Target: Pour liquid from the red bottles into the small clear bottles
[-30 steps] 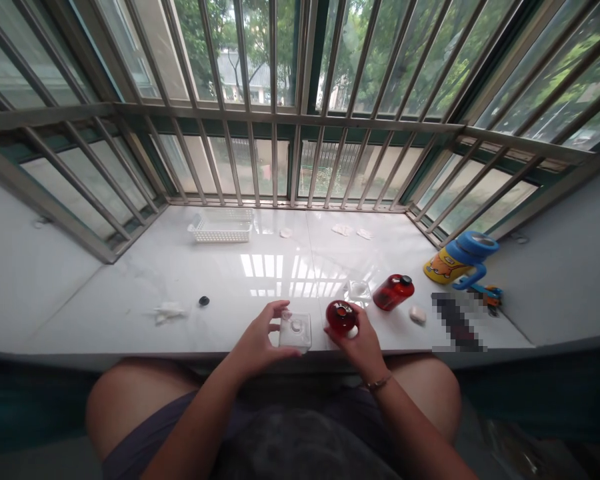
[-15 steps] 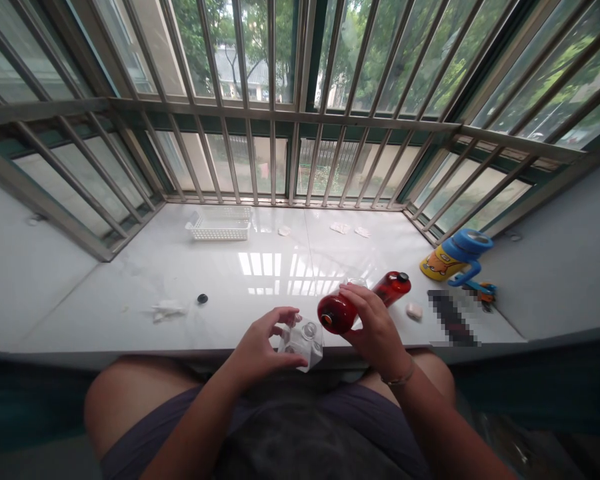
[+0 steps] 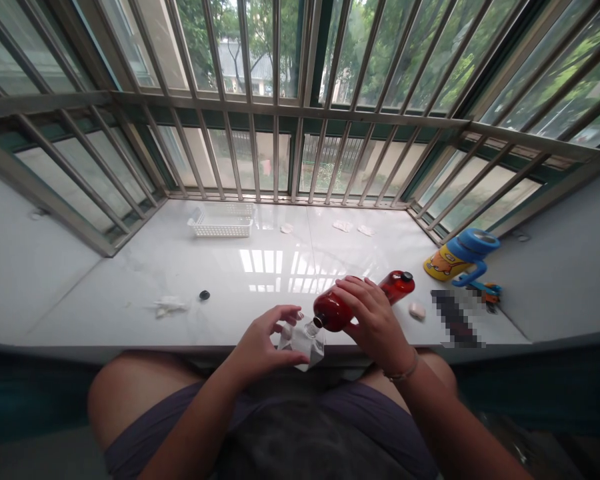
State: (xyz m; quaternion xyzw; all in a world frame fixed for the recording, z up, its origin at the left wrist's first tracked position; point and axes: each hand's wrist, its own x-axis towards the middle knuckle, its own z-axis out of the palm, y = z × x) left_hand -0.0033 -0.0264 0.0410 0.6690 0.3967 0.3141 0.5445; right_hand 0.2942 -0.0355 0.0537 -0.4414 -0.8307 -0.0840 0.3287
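Near the ledge's front edge, my left hand (image 3: 267,340) is wrapped round a clear faceted bottle (image 3: 305,347) with an open neck. My right hand (image 3: 375,320) grips a red bottle (image 3: 333,310), tilted so that its open mouth meets the clear bottle's neck. Any liquid between them is too small to make out. Behind my right hand lies a second red bottle (image 3: 399,285) with a black cap. A loose black cap (image 3: 205,295) rests on the ledge to the left.
On the white ledge (image 3: 260,313) are a white basket (image 3: 223,223), crumpled tissue (image 3: 170,306), a pale pink lump (image 3: 417,311), a blue-yellow flask (image 3: 460,255) and a blurred dark object (image 3: 455,319). Metal bars (image 3: 290,110) stand behind.
The red bottle in my right hand has tipped further down and left, bringing its mouth to the clear bottle's neck. My left hand has barely moved. The view has shifted slightly.
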